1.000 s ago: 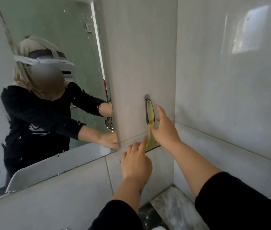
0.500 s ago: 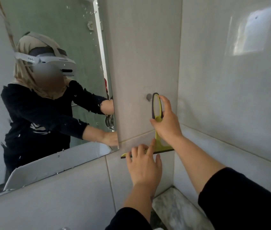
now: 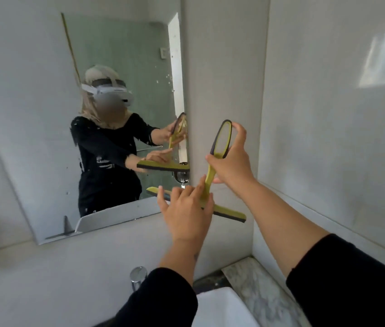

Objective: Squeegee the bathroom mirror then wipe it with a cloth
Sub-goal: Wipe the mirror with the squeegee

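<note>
Right hand (image 3: 230,161) clamps the looped yellow-green plastic handle of the squeegee (image 3: 210,180). Left hand (image 3: 186,211), fingers spread, rests against its dark-edged blade beside the speckled mirror (image 3: 116,55).

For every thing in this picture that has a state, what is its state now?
squeegee: off the wall, held in the air, blade not on the glass
right hand: gripping the squeegee handle
left hand: open, fingers at the squeegee neck
mirror: spotted with droplets

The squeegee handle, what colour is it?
Yellow-green, with a dark grey rim around the loop of the squeegee handle; it shows best in the head view.
</note>
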`<state>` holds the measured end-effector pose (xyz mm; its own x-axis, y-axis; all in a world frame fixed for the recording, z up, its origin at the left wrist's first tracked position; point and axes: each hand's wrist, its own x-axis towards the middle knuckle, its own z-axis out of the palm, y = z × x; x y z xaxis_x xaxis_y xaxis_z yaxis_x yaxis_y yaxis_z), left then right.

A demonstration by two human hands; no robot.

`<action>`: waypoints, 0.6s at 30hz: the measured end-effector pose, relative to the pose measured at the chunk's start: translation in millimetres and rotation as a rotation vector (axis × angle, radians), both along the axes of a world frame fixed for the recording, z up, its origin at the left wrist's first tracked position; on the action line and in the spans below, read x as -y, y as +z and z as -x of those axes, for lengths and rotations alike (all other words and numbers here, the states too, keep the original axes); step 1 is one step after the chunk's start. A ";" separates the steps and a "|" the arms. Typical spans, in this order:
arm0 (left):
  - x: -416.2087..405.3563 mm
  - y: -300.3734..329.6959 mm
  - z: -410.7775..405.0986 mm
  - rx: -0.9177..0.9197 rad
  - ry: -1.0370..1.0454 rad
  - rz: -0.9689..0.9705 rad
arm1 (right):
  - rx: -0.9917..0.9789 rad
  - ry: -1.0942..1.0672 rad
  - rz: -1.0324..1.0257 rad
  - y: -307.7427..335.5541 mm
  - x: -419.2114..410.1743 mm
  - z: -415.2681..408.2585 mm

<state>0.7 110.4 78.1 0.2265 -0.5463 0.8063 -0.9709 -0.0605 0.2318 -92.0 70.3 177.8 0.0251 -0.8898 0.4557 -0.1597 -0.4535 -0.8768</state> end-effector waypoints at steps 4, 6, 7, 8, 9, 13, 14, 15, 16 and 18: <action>-41.8 46.1 -35.6 0.058 0.091 -0.032 | -0.611 -0.250 0.417 31.4 -31.8 -10.1; -62.5 67.6 -57.9 0.104 0.132 -0.024 | -0.922 -0.257 0.775 47.0 -43.5 -13.5; -72.4 77.5 -69.3 0.137 0.148 -0.014 | -1.013 -0.205 0.923 55.1 -47.8 -16.5; -81.9 87.1 -79.8 0.171 0.161 -0.003 | -1.069 -0.154 1.028 62.6 -51.5 -21.0; -91.2 96.4 -89.5 0.205 0.172 0.009 | -1.089 -0.117 1.097 70.0 -54.8 -27.3; -122.7 126.8 -127.8 0.329 0.223 0.053 | -1.020 -0.045 1.290 96.2 -64.7 -64.6; -129.2 133.4 -138.4 0.362 0.230 0.062 | -1.002 -0.028 1.330 103.1 -66.6 -74.5; -135.8 140.4 -149.4 0.390 0.234 0.065 | -0.987 -0.004 1.365 110.7 -68.4 -84.2; -142.4 147.2 -159.9 0.413 0.241 0.069 | -0.974 0.016 1.387 118.9 -69.8 -93.0; -154.9 160.3 -179.1 0.411 0.281 0.096 | -0.954 0.020 1.382 138.5 -72.8 -107.9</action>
<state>179.8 265.3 238.4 0.0072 -0.4290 0.9033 -0.9323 -0.3296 -0.1491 15.9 143.1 316.2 0.7402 0.1414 0.6573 -0.3478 -0.7561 0.5544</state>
